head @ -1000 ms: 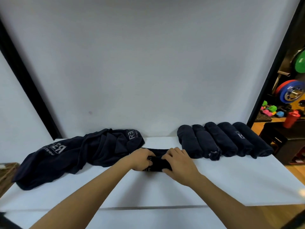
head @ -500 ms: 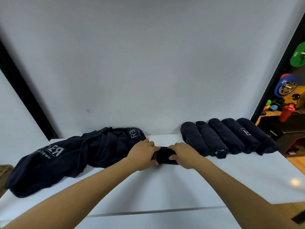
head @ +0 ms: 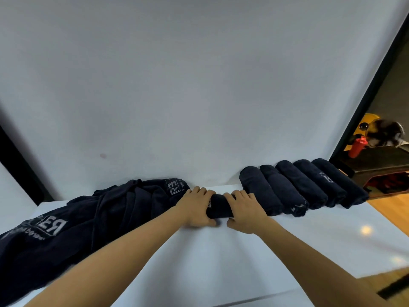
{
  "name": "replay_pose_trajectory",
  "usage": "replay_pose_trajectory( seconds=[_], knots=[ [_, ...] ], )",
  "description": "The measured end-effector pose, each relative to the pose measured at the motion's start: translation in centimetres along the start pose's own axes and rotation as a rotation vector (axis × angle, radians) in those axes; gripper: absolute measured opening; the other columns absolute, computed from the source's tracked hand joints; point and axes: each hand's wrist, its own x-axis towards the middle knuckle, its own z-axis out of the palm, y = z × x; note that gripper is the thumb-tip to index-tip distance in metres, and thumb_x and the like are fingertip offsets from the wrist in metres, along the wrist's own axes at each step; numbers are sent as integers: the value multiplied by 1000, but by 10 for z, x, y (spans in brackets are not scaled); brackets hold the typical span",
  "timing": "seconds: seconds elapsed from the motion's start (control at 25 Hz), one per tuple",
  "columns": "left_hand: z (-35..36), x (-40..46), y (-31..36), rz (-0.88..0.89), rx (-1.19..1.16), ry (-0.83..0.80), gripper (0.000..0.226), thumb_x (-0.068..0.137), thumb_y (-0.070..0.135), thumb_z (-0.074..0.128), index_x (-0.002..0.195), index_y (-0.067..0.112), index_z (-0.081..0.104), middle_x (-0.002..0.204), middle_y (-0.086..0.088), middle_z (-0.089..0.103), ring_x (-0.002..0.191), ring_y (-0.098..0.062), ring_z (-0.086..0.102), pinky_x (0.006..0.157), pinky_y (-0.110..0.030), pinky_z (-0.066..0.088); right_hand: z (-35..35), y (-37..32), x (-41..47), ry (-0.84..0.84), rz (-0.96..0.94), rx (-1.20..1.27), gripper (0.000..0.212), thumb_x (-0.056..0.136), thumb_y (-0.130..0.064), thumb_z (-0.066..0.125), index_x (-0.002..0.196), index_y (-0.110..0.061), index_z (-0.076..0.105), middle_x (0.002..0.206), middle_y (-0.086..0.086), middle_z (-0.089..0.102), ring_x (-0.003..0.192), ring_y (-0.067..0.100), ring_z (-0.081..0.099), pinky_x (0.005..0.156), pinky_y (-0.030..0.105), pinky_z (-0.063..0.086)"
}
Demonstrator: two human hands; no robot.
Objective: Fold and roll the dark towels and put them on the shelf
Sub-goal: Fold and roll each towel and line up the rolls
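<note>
On shelf (head: 221, 258): 5 rolled towels (head: 301, 187).

Matt dark cloth towels (head: 294, 187) lie on a smooth, faintly glossy white shelf (head: 221, 262).

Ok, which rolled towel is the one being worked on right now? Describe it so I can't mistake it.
On the white shelf, find the row of five rolled towels at the right. Just left of that row lies the rolled towel, the only one gripped between the left hand and right hand.
</note>
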Motion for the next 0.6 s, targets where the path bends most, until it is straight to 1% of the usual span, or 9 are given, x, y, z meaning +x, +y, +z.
replay_pose_trajectory(
  seconds=[0.08,0.16,0.24,0.32,0.48,0.6],
  knots=[
    [2,9,-7,40,39,47,87,64,68,63,133,22,38,121,2,52,111,-22,45,97,-37,39,-3,0,11,-48,26,-19,63,75,-43,62,129,-19,41,116,3,51,105,25,48,87,38,38],
    [0,19,-10,28,18,26,76,63,63,69,121,20,43,110,2,57,101,-21,50,88,-35,44,-4,2,22,-99,58,-30,58,73,-43,67,121,-20,43,110,2,52,100,23,49,84,37,37],
    [-1,29,-13,13,-13,9,67,62,59,71,111,21,46,103,3,59,94,-20,53,78,-34,46,-3,2,33,-133,87,-18,55,72,-41,69,117,-21,44,107,1,52,99,23,50,83,36,38],
    [1,36,-18,21,-40,16,62,60,59,71,105,23,47,97,6,59,87,-18,53,71,-31,44,0,3,44,-147,117,13,51,72,-39,69,114,-22,45,104,1,53,98,23,51,81,36,39],
    [5,44,-24,36,-87,72,58,59,59,69,101,25,49,89,9,58,83,-16,52,66,-30,42,7,5,55,-134,166,72,41,74,-38,65,107,-23,46,95,-2,52,93,22,53,76,34,37],
    [6,41,-26,57,-105,126,63,59,60,67,107,24,46,96,8,59,86,-16,53,68,-30,42,6,3,54,-114,194,84,42,74,-40,64,108,-22,46,96,-1,53,95,23,54,77,35,37]
  ],
)
